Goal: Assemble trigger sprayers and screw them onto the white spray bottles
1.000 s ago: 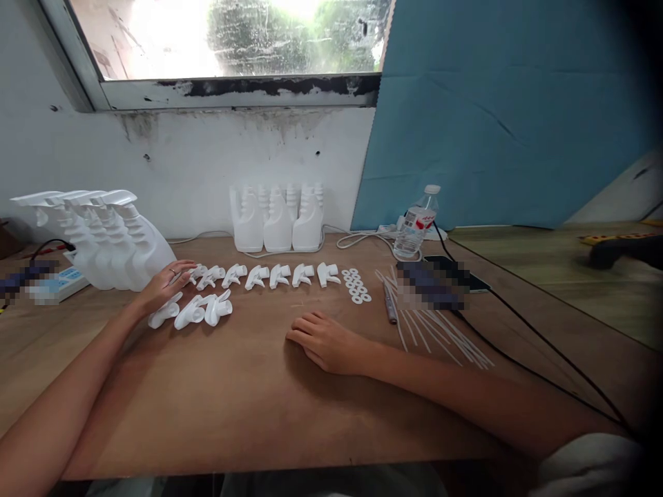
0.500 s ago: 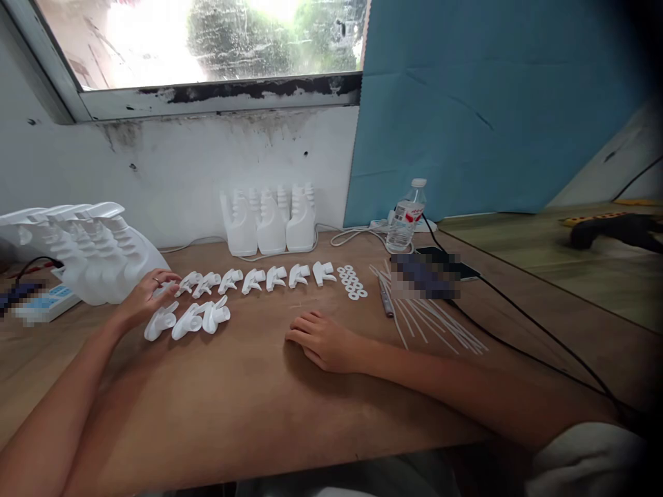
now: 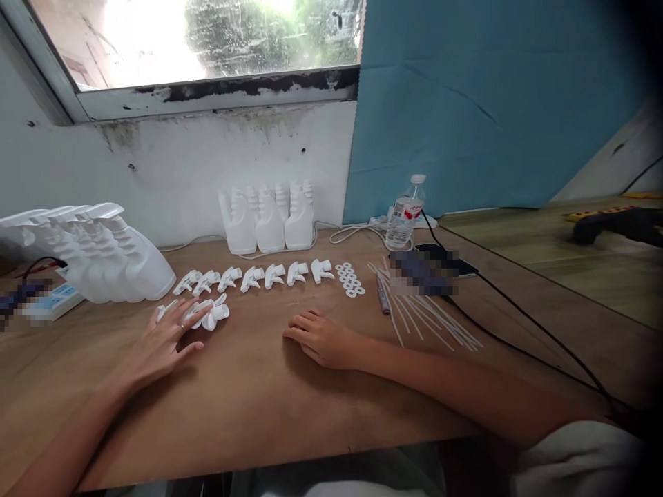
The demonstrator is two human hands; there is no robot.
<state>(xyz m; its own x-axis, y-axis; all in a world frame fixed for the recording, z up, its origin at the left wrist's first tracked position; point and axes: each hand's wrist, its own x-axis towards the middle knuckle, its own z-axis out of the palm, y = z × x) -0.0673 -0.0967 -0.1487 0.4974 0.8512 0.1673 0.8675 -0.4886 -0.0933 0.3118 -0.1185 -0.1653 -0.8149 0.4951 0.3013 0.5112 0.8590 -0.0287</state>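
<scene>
This looks like a small hand-assembly workshop. A plain wooden workbench [image 3: 311, 407] stands against a stained white wall under a grimy window [image 3: 207, 41]. Parts are laid out in batches: a row of white trigger sprayer heads [image 3: 253, 276], washers [image 3: 349, 279], thin dip tubes [image 3: 435, 321], empty white bottles [image 3: 269, 221], and finished spray bottles [image 3: 103, 252] lined up.

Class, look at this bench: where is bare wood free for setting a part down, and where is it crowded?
Free: the near wood between the left hand and right hand. Crowded: behind them, trigger heads, washers, tubes and bottles.
</scene>
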